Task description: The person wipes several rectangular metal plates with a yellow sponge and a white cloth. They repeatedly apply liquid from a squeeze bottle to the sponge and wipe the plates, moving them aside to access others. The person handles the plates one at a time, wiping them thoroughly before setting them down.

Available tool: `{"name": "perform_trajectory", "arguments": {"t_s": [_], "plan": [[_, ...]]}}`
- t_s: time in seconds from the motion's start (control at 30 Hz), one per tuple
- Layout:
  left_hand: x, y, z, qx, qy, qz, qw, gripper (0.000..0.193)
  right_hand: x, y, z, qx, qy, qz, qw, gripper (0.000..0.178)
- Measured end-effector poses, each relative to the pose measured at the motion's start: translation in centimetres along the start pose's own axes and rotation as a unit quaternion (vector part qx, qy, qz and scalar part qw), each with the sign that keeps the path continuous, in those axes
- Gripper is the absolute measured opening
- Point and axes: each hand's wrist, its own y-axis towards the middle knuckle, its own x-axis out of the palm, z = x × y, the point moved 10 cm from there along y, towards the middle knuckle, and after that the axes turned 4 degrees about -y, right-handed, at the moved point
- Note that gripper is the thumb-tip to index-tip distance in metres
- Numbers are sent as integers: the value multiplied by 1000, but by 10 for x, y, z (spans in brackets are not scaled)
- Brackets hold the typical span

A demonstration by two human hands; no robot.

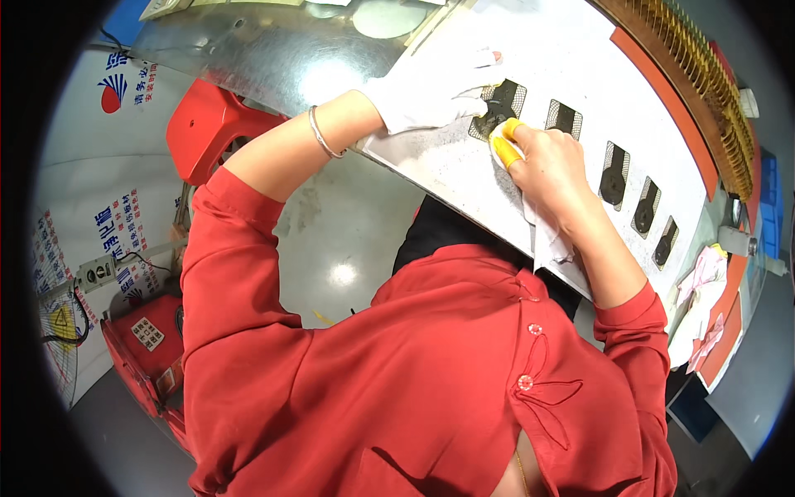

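My left hand (431, 95), in a white glove, lies on the white work surface with its fingers stretched out and apart. Some fingertips touch the edge of a black part with a mesh grid (507, 98). In the pinched fingers of my right hand (553, 164), which wears yellow finger cots, is a white cloth (499, 146). The cloth meets the lower edge of that same part, and a white length hangs below the wrist. More black mesh parts lie in a row to the right, among them one (564, 118) close by and another (614, 176) further along.
A long rack with yellow, comb-like teeth (712, 91) runs along the table's far right side. Crumpled pink and white cloths (702, 290) lie at the right end. Left of the table stands a red plastic stool (211, 132); a glossy grey tabletop (273, 58) adjoins the white one.
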Motion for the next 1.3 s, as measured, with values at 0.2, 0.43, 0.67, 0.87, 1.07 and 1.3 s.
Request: {"name": "perform_trajectory", "arguments": {"t_s": [0.2,0.43,0.67,0.87,1.07,1.3], "plan": [[-3,1,1,8,8,7,1000,46,3,13,-13,-24,-11,-11,1000,16],[-1,2,1,21,-2,14,1000,46,0,8,-31,-34,-9,3,999,11],[-7,15,-11,-93,-187,-10,978,46,-16,-81,6,45,236,-65,969,17],[-9,38,37,62,-214,-103,969,49,3,-135,52,129,377,-84,913,13],[-12,51,46,-171,-337,-160,912,43,8,-156,70,144,442,-40,884,10],[2,45,35,-279,-386,-193,858,43,10,-162,75,142,471,-38,870,11]]}}
